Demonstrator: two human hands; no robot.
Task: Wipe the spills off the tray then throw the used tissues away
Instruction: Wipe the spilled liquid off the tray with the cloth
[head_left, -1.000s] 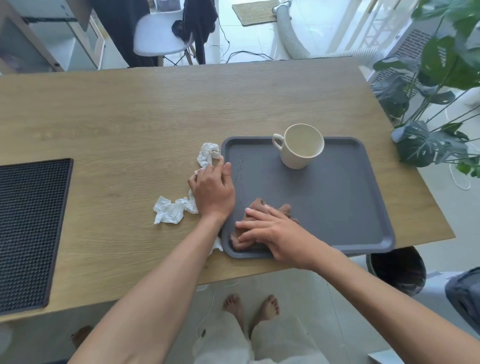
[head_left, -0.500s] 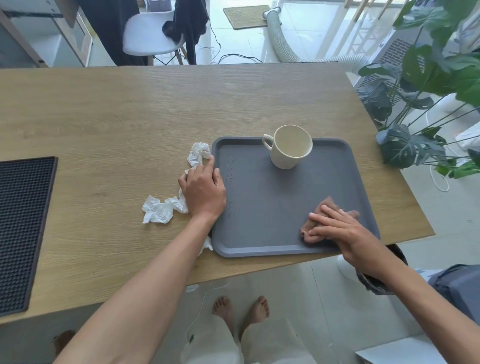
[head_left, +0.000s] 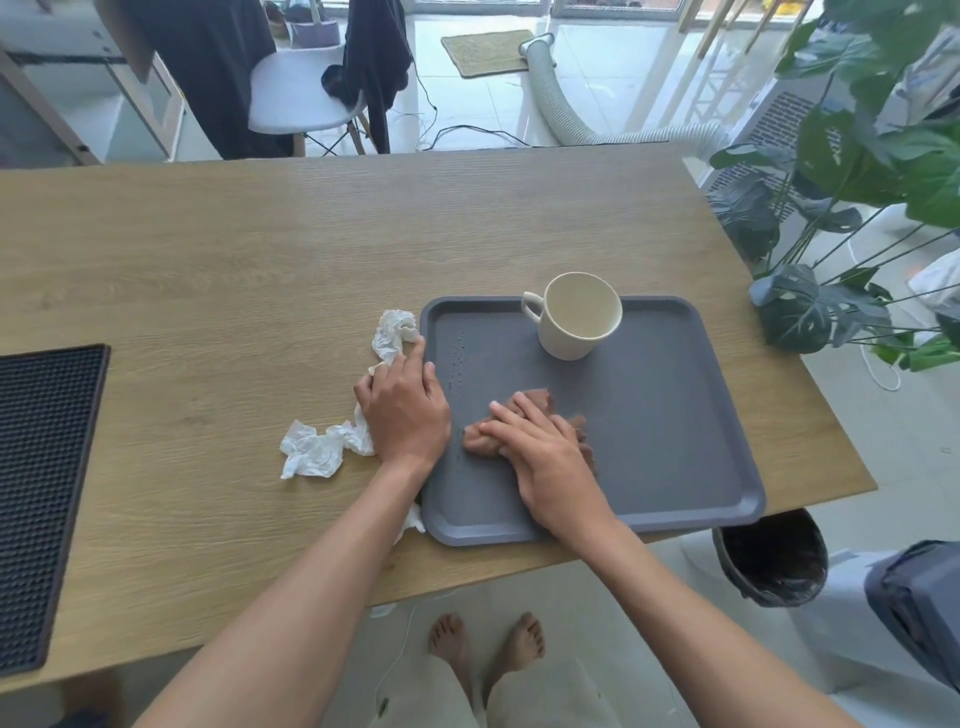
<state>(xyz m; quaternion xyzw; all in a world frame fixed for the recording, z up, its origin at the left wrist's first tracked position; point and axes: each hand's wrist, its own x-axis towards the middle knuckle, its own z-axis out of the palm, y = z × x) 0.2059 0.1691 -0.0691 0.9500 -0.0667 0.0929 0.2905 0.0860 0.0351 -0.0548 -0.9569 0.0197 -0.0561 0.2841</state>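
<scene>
A grey tray (head_left: 675, 441) lies on the wooden table near its front edge, with a cream mug (head_left: 579, 317) upright at its far side. My right hand (head_left: 540, 441) presses a brown, soaked tissue (head_left: 540, 402) flat on the tray's left-middle floor, fingers straight. Small droplets (head_left: 457, 364) dot the tray near its left rim. My left hand (head_left: 405, 402) rests on the table against the tray's left rim, lying on crumpled white tissues (head_left: 317, 449) that stretch from front left to a second wad (head_left: 395, 330) further back.
A black ribbed mat (head_left: 41, 493) covers the table's left end. A dark bin (head_left: 774, 558) stands on the floor below the table's front right corner. A leafy plant (head_left: 857, 208) reaches in at the right. A white chair (head_left: 296, 96) stands behind the table.
My right hand has swept the brown tissue from the tray's front right back to its left-middle. The left hand has stayed by the tray's left rim.
</scene>
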